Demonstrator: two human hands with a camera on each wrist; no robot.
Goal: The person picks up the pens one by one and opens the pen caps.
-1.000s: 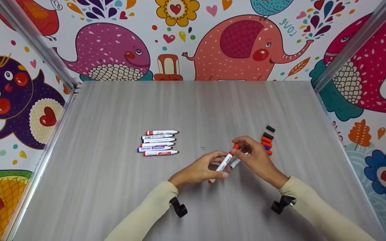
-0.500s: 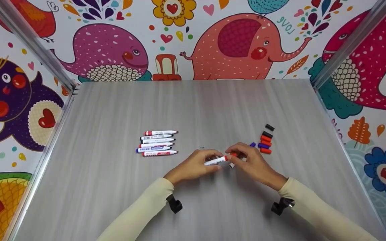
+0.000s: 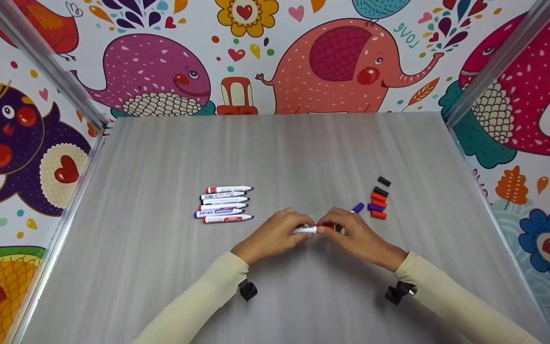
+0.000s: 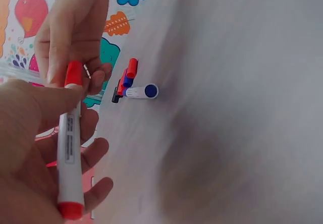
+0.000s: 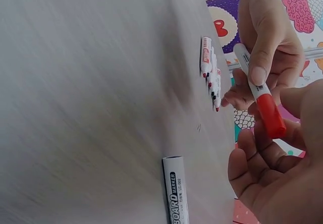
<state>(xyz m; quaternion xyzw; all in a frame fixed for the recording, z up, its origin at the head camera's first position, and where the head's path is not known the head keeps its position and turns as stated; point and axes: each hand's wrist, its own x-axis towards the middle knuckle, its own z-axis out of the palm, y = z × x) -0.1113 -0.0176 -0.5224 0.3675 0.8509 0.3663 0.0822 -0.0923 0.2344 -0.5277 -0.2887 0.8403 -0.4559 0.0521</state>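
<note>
Both hands meet over the table around one white whiteboard marker (image 3: 305, 230) with a red cap (image 5: 271, 115). My left hand (image 3: 275, 234) holds its white barrel, thumb laid along it in the right wrist view. At the cap end, my right hand (image 3: 358, 236) pinches the red cap between thumb and fingers. The cap sits on the marker; whether it is fully seated I cannot tell. Beneath and beyond the right hand lies another board marker (image 5: 176, 191), with a blue-purple cap (image 3: 358, 208) showing past the knuckles.
To the left, several uncapped markers (image 3: 227, 219) lie in a stacked row, tips pointing right. Several loose caps, including a black cap (image 3: 384, 181), an orange-red cap (image 3: 378, 215) and a blue cap (image 3: 376, 208), form a column at the right. Small dark marks (image 5: 199, 128) show on the tabletop.
The red-capped marker has swung from steeply slanted to nearly level. Both hands have come closer together, and the blue-capped marker beyond the right hand has come into view.
</note>
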